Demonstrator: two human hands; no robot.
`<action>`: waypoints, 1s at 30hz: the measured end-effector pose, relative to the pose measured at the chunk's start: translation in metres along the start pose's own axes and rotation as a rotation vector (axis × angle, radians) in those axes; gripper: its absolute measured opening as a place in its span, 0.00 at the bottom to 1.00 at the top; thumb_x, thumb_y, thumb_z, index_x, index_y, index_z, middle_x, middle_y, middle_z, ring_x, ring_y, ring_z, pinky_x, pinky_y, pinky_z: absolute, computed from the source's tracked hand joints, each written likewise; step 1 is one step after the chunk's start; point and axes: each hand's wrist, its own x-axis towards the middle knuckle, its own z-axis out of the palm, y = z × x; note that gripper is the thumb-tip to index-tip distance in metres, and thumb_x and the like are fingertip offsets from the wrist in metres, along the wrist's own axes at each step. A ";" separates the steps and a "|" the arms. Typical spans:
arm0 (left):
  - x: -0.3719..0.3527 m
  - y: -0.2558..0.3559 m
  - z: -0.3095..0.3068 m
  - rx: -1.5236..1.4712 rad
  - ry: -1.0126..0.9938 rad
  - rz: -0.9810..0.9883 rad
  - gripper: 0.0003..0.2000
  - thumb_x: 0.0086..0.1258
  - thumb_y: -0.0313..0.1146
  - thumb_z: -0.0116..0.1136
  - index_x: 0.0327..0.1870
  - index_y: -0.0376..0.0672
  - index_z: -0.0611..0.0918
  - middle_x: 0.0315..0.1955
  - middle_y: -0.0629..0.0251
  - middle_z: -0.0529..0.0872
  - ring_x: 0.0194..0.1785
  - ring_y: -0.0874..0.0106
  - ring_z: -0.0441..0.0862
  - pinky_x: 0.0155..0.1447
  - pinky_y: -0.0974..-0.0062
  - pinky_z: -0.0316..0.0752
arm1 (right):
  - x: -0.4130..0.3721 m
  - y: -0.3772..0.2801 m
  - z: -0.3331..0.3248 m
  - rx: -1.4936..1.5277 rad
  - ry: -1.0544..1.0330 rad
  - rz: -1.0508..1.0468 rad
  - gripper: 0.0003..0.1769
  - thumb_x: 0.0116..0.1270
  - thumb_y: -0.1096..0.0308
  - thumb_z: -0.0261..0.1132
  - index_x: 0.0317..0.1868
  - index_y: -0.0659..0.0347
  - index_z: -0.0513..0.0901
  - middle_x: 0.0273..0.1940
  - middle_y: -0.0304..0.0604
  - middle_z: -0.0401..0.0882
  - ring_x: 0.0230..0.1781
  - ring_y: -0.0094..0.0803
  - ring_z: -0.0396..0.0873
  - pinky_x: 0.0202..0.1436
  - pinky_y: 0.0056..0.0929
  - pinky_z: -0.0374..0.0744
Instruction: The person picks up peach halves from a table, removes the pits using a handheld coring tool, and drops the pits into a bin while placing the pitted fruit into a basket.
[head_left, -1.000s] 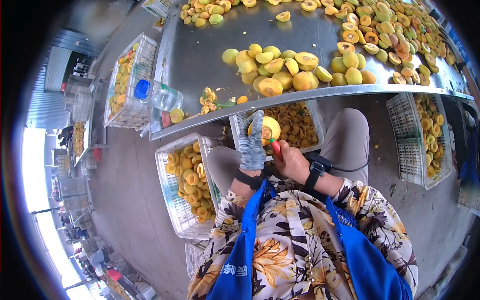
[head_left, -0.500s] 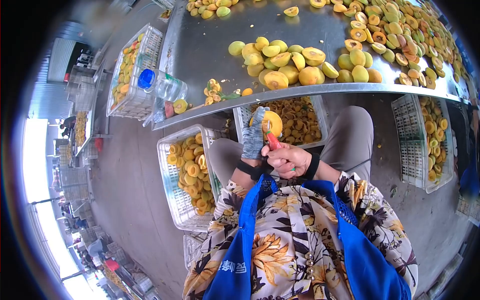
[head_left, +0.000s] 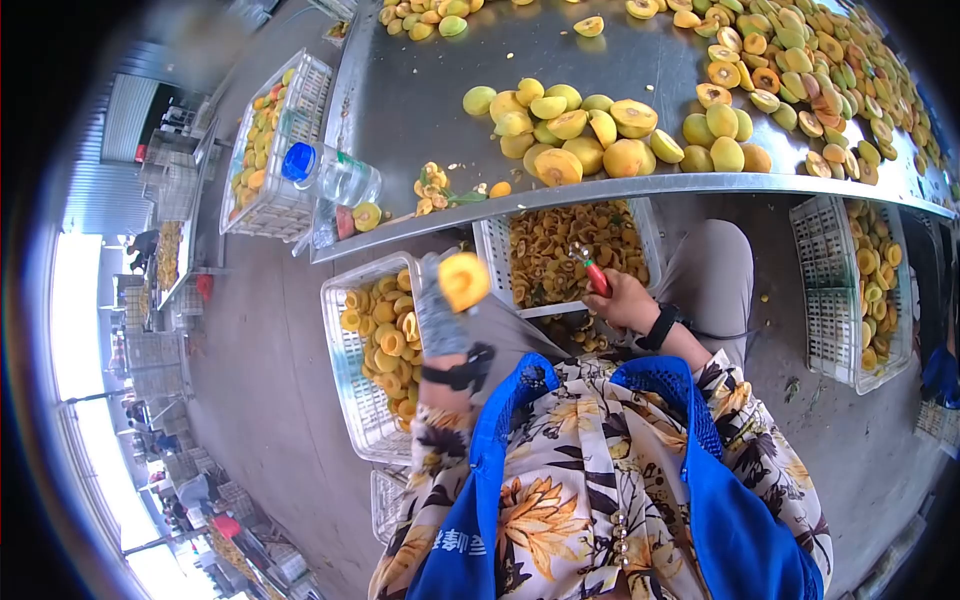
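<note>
My left hand (head_left: pixel 441 322), in a grey knit glove, holds a yellow peach half (head_left: pixel 463 283) with a hollow in its cut face. It is slightly blurred, at the inner edge of the left white crate (head_left: pixel 338 352), which contains hollowed peach halves. My right hand (head_left: pixel 630 304), bare, is closed around the red handle of a pitting tool (head_left: pixel 597 279). The tool's metal tip points up over the middle crate (head_left: pixel 493 262), where many brownish-orange scraps lie under the table edge.
A metal table (head_left: pixel 420 95) stands in front, bearing a pile of peach halves (head_left: pixel 590 135) and a larger heap at the right. A blue-capped bottle (head_left: pixel 345 178) lies at its left corner. More fruit crates stand at the right (head_left: pixel 828 290) and far left (head_left: pixel 285 190).
My hands have separated. The left has carried the peach half left toward the left crate, while the right has moved right with the pitting tool, away from the fruit.
</note>
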 end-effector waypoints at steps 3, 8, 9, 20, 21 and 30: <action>0.006 -0.010 -0.093 0.203 0.215 0.158 0.20 0.65 0.50 0.53 0.46 0.43 0.79 0.37 0.64 0.82 0.38 0.72 0.80 0.34 0.77 0.77 | -0.008 -0.008 -0.002 -0.086 0.030 -0.029 0.19 0.53 0.58 0.65 0.33 0.67 0.72 0.23 0.54 0.77 0.24 0.43 0.80 0.31 0.37 0.76; 0.034 0.011 -0.129 0.886 0.163 0.424 0.17 0.63 0.40 0.59 0.49 0.40 0.78 0.43 0.57 0.81 0.44 0.63 0.80 0.50 0.73 0.72 | -0.009 -0.025 -0.002 0.006 -0.105 0.116 0.19 0.53 0.59 0.65 0.33 0.66 0.72 0.24 0.55 0.76 0.23 0.45 0.79 0.30 0.37 0.76; 0.043 0.015 -0.100 0.764 0.097 0.475 0.16 0.61 0.37 0.61 0.48 0.40 0.78 0.42 0.57 0.81 0.45 0.62 0.79 0.50 0.72 0.73 | -0.005 -0.018 0.004 -0.044 -0.048 0.019 0.18 0.53 0.59 0.65 0.33 0.66 0.72 0.24 0.56 0.76 0.25 0.47 0.79 0.32 0.39 0.75; 0.105 0.038 0.181 1.396 -0.656 0.618 0.24 0.54 0.46 0.66 0.48 0.41 0.79 0.42 0.52 0.81 0.46 0.59 0.79 0.50 0.68 0.73 | -0.029 -0.005 -0.007 0.013 0.200 -0.253 0.16 0.54 0.61 0.65 0.35 0.64 0.73 0.25 0.57 0.76 0.29 0.54 0.77 0.32 0.41 0.74; 0.104 0.035 0.173 1.278 -0.542 0.656 0.22 0.54 0.44 0.66 0.46 0.40 0.79 0.41 0.53 0.82 0.44 0.61 0.80 0.49 0.69 0.74 | -0.030 -0.009 -0.010 0.067 0.216 -0.265 0.16 0.54 0.62 0.65 0.35 0.64 0.73 0.25 0.57 0.76 0.28 0.54 0.76 0.32 0.40 0.74; 0.022 0.079 0.123 0.473 -0.568 0.254 0.17 0.57 0.33 0.66 0.44 0.35 0.79 0.37 0.63 0.83 0.40 0.77 0.78 0.47 0.79 0.75 | 0.000 -0.078 -0.035 0.143 0.501 -0.593 0.32 0.55 0.56 0.68 0.54 0.65 0.67 0.33 0.55 0.78 0.34 0.48 0.79 0.39 0.35 0.76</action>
